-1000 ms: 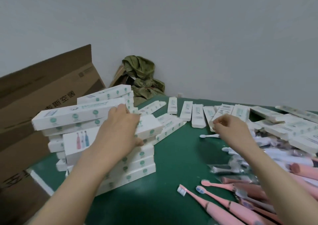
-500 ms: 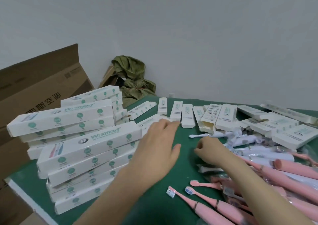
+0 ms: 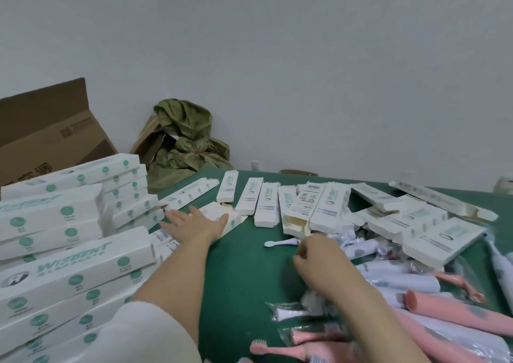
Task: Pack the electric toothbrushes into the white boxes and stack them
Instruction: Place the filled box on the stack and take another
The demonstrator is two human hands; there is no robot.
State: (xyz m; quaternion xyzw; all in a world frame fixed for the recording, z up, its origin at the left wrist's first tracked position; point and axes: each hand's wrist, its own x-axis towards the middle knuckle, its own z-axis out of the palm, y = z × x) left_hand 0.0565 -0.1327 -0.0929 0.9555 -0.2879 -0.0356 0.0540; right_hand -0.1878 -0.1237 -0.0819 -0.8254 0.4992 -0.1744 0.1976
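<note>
1. Resting flat on a loose white box [image 3: 235, 222] mid-counter: left hand [image 3: 194, 228], fingers straight.
2. Right hand [image 3: 319, 260] is curled next to a white brush head [image 3: 280, 242], can't tell if it's gripping anything.
3. Pink toothbrushes [image 3: 449, 311] are piled bottom right on the green counter [image 3: 241, 279], w/ the packed stack [image 3: 69, 265] on the left.

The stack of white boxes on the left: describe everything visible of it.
The stack of white boxes holds long, slim cardboard cartons printed with green dots and lettering, laid flat in uneven, fanned piles on the green table, at its left. Visible ends look closed. A brown carton stands behind; the left arm passes beside it.
</note>
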